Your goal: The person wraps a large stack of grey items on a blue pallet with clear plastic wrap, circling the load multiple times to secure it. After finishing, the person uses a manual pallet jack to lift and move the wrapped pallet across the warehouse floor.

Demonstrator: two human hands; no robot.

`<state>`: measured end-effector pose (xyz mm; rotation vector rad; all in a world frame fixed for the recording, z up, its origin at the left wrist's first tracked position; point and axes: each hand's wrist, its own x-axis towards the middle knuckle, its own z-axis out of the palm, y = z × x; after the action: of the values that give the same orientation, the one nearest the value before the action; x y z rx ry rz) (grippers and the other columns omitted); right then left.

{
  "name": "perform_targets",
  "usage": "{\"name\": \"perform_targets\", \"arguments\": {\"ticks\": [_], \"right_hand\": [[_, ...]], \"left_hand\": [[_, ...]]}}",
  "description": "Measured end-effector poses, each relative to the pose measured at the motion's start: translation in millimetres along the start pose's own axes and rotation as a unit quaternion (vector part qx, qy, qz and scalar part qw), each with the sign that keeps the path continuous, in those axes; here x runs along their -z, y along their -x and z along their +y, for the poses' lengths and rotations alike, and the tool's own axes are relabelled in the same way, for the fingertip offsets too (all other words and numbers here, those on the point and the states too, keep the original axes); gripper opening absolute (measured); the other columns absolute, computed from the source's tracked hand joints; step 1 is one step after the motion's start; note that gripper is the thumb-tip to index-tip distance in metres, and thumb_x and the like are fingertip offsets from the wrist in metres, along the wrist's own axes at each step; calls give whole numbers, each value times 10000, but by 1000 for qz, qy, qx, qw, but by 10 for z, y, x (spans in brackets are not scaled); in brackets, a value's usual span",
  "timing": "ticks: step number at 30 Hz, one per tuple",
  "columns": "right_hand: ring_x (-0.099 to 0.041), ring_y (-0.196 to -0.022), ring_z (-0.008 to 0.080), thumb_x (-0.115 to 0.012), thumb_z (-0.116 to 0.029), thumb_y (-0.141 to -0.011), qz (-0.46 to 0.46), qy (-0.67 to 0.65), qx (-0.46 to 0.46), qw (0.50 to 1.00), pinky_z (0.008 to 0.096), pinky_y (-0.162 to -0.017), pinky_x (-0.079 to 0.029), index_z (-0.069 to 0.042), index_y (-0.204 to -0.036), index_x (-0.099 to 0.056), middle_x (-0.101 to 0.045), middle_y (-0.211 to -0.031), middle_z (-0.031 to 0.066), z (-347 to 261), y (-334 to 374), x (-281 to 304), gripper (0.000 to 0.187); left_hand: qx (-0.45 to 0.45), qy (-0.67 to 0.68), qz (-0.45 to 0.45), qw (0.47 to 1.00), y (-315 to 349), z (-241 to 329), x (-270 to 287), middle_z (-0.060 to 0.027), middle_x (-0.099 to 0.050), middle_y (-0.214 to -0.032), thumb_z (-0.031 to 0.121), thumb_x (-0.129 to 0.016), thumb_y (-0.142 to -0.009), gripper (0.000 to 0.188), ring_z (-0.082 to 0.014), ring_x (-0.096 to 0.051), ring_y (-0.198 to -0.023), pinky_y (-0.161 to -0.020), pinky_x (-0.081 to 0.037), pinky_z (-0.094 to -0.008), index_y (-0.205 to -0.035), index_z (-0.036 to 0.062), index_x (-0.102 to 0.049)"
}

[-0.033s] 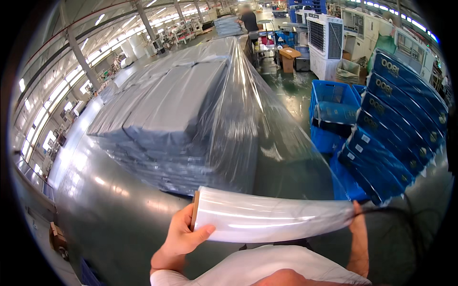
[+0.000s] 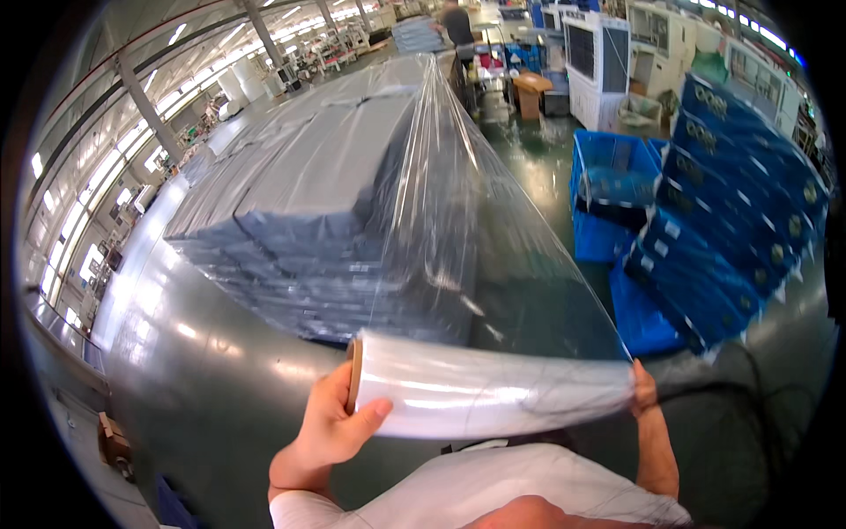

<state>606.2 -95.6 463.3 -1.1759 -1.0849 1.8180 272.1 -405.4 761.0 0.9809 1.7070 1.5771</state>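
A wide roll of clear stretch film lies crosswise in front of my body, held at both ends. My left hand grips the left end by its brown cardboard core, thumb along the film. At the other end, my right hand is closed on the roll; its fingertips are partly hidden. A taut sheet of film runs from the roll up to the far right corner of a large stack of flat grey-blue bundles, bunching into folds there. Film covers the stack's near right side.
To the right stand blue plastic crates and a leaning stack of blue film-wrapped packs. Behind them are a white air cooler and a cardboard box. A person stands at the far end. A dark cable curves near my right arm.
The roll and both my hands have shifted slightly left in the view, the right hand also a little upward. The film remains stretched to the stack. My grip is unchanged.
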Motion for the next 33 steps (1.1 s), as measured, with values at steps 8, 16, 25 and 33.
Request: {"name": "perform_targets", "arguments": {"ticks": [8,16,25,33], "right_hand": [[-544,-743,208,-426,-340,-903,-38,-81,-112,990,369,-658,-454,-5,-887,-548,-553,-822,94,1643,1172,-386,357],[-548,-859,245,-422,-349,-892,-27,-211,-191,958,411,-761,-452,14,-996,-520,-555,-949,120,2808,2961,-243,390],[-537,-881,240,-430,-318,-865,-117,-176,-256,943,389,-769,-445,33,-993,-528,-549,-949,130,3760,4016,-1906,386],[-509,-975,242,-352,-392,-907,-128,-220,-312,915,374,-875,-400,24,-1112,-476,-530,-1061,125,4626,4011,-4049,480]], "left_hand": [[-55,-173,36,983,1411,34,393,-55,-571,-735,151,-571,-809,223,-85,-484,-649,-573,-403,-250,-917,-40,-527],[34,-256,-60,964,2555,239,720,-41,-578,-900,122,-544,-817,298,-76,-490,-806,-711,-407,-222,-1050,-57,-492],[41,-283,20,958,3207,309,2028,-5,-496,-606,98,-557,-783,129,-53,-408,-569,-482,-329,-240,-814,-22,-520],[57,-268,-14,962,2572,-401,4090,32,-456,-617,102,-567,-766,130,-45,-357,-563,-487,-300,-230,-810,-16,-532]]}}
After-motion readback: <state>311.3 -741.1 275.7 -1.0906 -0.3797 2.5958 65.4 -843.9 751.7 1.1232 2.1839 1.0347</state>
